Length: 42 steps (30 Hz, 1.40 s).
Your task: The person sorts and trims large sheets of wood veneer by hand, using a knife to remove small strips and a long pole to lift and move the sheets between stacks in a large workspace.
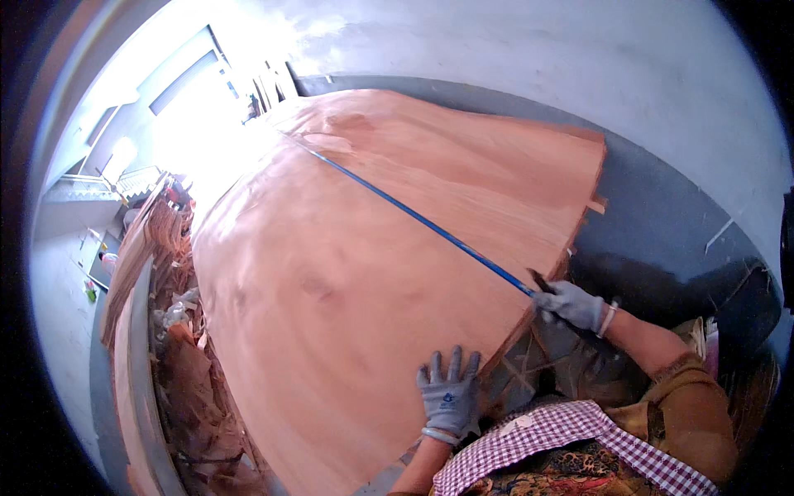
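A broad stack of reddish wood veneer sheets (347,297) spreads before me, its top sheet wavy. My left hand (450,390), in a grey work glove, rests flat on the top sheet near the close edge, fingers spread. My right hand (570,304), gloved alike, is closed around the near end of a long thin blue pole (428,229) at the stack's right edge. The pole runs away over the sheet, and its far end fades into glare. A dark piece, which I cannot identify, juts out beside the right hand's fingers.
Veneer scraps (192,390) and crumpled plastic (177,310) litter the floor on the left, beside long stacked strips (133,291). A grey-and-white wall (620,74) curves along the right. A bright doorway (198,130) is at the far end. A person (108,263) appears small at far left.
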### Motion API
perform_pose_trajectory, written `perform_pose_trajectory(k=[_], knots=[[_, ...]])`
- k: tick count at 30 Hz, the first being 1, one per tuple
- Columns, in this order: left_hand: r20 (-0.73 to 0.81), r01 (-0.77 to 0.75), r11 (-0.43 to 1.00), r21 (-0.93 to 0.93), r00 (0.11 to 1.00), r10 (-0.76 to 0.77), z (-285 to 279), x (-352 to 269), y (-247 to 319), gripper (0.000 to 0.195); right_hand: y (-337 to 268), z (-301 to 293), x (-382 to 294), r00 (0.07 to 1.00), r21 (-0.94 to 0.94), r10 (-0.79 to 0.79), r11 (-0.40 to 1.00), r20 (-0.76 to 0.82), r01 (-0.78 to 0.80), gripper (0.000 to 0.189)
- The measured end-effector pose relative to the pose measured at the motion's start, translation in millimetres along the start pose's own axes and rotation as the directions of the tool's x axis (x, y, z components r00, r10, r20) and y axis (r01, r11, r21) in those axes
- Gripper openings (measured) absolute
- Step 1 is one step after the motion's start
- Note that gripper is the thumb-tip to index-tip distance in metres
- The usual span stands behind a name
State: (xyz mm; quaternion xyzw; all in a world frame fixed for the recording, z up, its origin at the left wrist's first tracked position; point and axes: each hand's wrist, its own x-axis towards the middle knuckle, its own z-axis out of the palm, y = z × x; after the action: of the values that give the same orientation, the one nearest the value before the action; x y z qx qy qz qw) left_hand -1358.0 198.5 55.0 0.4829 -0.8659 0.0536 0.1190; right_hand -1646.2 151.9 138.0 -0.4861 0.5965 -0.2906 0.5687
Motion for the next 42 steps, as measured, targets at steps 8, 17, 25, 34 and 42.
perform_pose_trajectory(k=[8, 17, 25, 34, 42], knots=[[0.105, 0.015, 0.998, 0.054, 0.994, -0.021, -11.7, 10.5, 5.3, 0.047, -12.1, 22.4, 80.4, 0.873, -0.246, -0.260, 0.891, 0.412, 0.382, 0.036], [-0.072, 0.208, 0.938, -0.277, 0.969, -0.236, -62.8, 123.9, 23.4, 0.027, 12.1, -161.1, 145.7, 0.917, -0.245, -0.320, 0.894, 0.237, 0.375, 0.037], [0.340, 0.353, 0.774, 0.525, 0.748, -0.571, -66.5, 96.7, -25.7, 0.018, -29.4, -218.9, 235.5, 0.892, -0.527, -0.308, 0.724, 0.331, 0.445, 0.031], [-0.127, 0.545, 0.538, -0.643, 0.617, -0.777, -53.0, 326.0, -190.7, 0.024, -19.5, -187.8, 316.9, 0.943, -0.675, -0.152, 0.666, 0.295, 0.318, 0.032], [0.002, 0.611, 0.511, -0.604, 0.643, -0.766, 66.6, 501.6, -326.8, 0.019, -1.6, -180.8, 306.6, 0.966, -0.663, -0.112, 0.709, 0.232, 0.241, 0.036]])
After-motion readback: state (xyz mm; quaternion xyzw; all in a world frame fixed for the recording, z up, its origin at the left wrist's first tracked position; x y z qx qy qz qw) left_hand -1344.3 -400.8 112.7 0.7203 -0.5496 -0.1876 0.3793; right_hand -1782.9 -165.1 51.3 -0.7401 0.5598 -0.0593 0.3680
